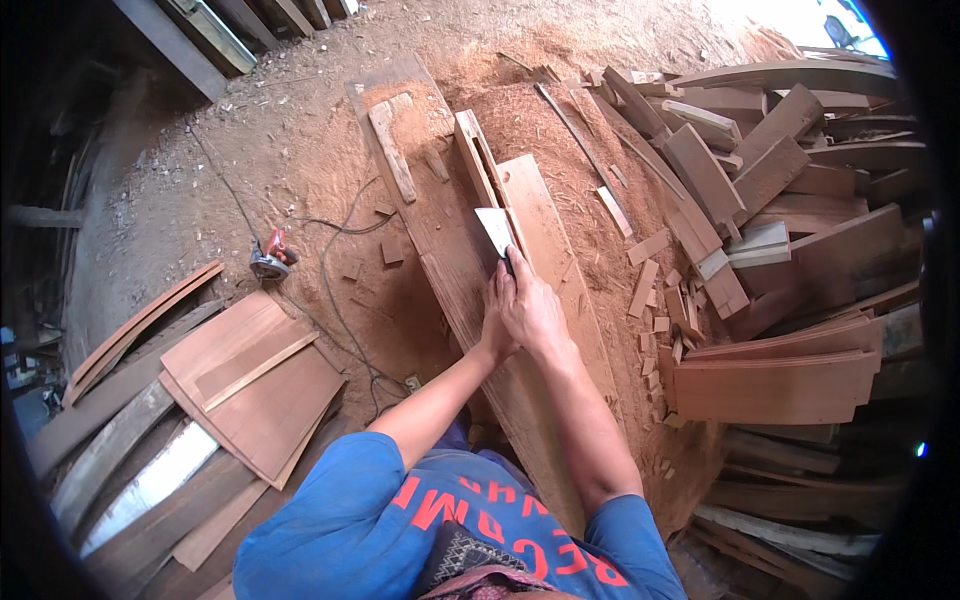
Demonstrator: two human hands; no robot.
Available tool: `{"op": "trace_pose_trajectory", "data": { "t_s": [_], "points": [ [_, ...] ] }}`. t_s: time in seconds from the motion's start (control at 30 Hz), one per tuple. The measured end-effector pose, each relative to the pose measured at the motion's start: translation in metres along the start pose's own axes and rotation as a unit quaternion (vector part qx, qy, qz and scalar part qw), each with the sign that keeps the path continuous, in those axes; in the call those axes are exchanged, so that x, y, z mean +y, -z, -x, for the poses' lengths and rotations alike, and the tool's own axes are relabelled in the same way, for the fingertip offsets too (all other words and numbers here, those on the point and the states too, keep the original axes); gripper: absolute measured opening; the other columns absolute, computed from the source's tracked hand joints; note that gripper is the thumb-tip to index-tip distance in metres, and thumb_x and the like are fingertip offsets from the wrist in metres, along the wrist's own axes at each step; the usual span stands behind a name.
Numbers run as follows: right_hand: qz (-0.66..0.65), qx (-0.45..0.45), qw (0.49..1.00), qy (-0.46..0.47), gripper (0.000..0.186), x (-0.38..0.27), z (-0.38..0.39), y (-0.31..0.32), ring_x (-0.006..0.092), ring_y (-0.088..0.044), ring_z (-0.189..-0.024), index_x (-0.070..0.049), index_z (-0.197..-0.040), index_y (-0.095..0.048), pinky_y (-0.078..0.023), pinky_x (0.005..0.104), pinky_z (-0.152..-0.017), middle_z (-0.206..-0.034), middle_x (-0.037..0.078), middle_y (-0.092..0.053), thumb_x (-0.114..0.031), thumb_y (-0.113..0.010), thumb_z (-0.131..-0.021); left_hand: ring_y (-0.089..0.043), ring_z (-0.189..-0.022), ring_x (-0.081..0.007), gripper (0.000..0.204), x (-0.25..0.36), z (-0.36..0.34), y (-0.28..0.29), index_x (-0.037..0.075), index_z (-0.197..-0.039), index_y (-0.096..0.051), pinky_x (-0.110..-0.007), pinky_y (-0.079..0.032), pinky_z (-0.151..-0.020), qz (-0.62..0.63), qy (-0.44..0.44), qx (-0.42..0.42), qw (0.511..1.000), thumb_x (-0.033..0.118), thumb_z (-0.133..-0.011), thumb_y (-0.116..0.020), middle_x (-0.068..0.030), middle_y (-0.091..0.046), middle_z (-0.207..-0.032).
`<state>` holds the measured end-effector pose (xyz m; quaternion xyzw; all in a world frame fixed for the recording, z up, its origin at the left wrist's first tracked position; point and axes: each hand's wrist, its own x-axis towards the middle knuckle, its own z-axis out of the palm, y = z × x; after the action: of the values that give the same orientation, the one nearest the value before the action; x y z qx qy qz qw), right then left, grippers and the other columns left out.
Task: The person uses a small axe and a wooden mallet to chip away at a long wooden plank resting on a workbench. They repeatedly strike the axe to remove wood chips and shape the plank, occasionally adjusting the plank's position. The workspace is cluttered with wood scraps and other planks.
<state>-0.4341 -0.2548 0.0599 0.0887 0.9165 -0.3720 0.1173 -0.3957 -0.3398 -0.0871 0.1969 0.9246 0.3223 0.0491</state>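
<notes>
My right hand (532, 305) is closed round the dark handle of a flat-bladed tool (492, 228), shaped like a putty knife, with a wide pale blade. The blade lies over a narrow wooden piece (474, 150) that has a long slot in its upper face. Pressed close against the right hand, on its left side, is my left hand (496, 318). Its fingers are closed and partly hidden, so what they grip cannot be made out. Under both hands runs a long wooden plank (455, 270), with a paler board (545, 220) to the right.
Wood offcuts (392, 140) lie on the plank's far end. A red circular saw (272, 256) sits on the dusty ground at left, its cable (335, 232) trailing toward the plank. Stacked panels (240, 375) stand left; piled timber (705, 170) and curved boards (770, 385) fill the right.
</notes>
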Motion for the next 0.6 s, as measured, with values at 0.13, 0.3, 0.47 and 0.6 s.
{"op": "trace_pose_trajectory", "data": {
  "t_s": [0.13,0.3,0.47,0.6],
  "points": [
    [0.058,-0.067,0.994,-0.056,0.049,-0.013,-0.031,0.003,0.0539,-0.067,-0.101,-0.005,-0.15,-0.05,-0.052,0.0604,-0.09,-0.108,0.036,-0.069,-0.031,-0.048,-0.108,-0.019,-0.15,-0.0555,0.121,-0.006,-0.024,0.014,-0.006,-0.163,-0.004,-0.063,-0.017,-0.124,0.104,0.072,-0.093,0.988,0.048,-0.083,-0.077,-0.0364,-0.01,-0.166],
    [0.101,-0.146,0.981,-0.081,0.053,-0.047,-0.055,0.041,0.055,-0.068,-0.094,-0.003,-0.151,-0.047,-0.053,0.0617,-0.087,-0.097,0.038,-0.07,-0.032,-0.047,-0.107,-0.022,-0.146,-0.0567,0.122,-0.009,-0.036,0.001,-0.005,-0.163,-0.001,-0.064,-0.017,-0.123,0.096,0.084,-0.09,0.988,0.054,-0.085,-0.073,-0.0385,-0.013,-0.163],
    [0.112,-0.178,0.972,-0.102,0.054,-0.054,-0.068,0.042,0.0556,-0.068,-0.093,0.0,-0.152,-0.045,-0.053,0.0621,-0.087,-0.097,0.039,-0.069,-0.028,-0.047,-0.106,-0.033,-0.143,-0.0453,0.105,-0.006,-0.039,0.004,-0.003,-0.163,-0.013,-0.055,-0.024,-0.122,0.074,0.086,-0.04,0.993,0.053,-0.093,-0.067,-0.0314,-0.027,-0.161],
    [0.083,-0.169,0.978,-0.089,0.057,-0.049,-0.066,0.041,0.0545,-0.069,-0.092,-0.003,-0.155,-0.042,-0.054,0.0617,-0.086,-0.097,0.036,-0.07,-0.029,-0.047,-0.105,-0.045,-0.139,-0.0255,0.072,0.014,-0.052,0.036,0.008,-0.163,-0.027,-0.041,-0.038,-0.116,0.042,0.13,-0.034,0.99,0.042,-0.106,-0.053,-0.0152,-0.046,-0.155]
  ]
}}
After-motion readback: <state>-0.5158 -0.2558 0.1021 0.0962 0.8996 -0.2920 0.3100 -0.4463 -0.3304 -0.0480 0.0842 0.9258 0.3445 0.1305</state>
